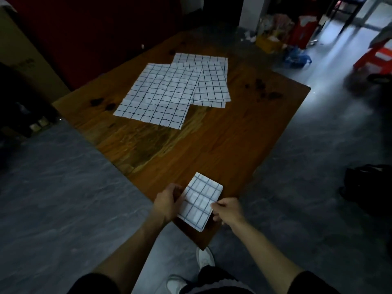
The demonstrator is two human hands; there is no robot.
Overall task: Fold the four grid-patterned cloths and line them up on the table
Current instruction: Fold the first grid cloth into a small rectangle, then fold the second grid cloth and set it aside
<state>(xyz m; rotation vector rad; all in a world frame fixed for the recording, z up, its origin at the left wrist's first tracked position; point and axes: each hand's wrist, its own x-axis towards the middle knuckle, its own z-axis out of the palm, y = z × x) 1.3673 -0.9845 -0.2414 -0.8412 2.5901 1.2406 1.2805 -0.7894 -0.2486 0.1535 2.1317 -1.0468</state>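
Note:
A folded grid-patterned cloth (pixel 199 201) lies at the near corner of the wooden table (pixel 212 145). My left hand (pixel 167 202) holds its left edge with curled fingers. My right hand (pixel 227 210) pinches its right edge near the lower corner. Three unfolded grid cloths lie overlapping at the far side: the largest one (pixel 159 94) in front and to the left, a second (pixel 212 85) to its right, and a third (pixel 201 58) peeking out behind them.
The table's near corner juts toward me over a grey floor (pixel 63 198). A cardboard box (pixel 21 49) stands at the far left. Clutter and red stools (pixel 373 60) sit at the back right. A dark bag (pixel 369 183) lies on the floor to the right.

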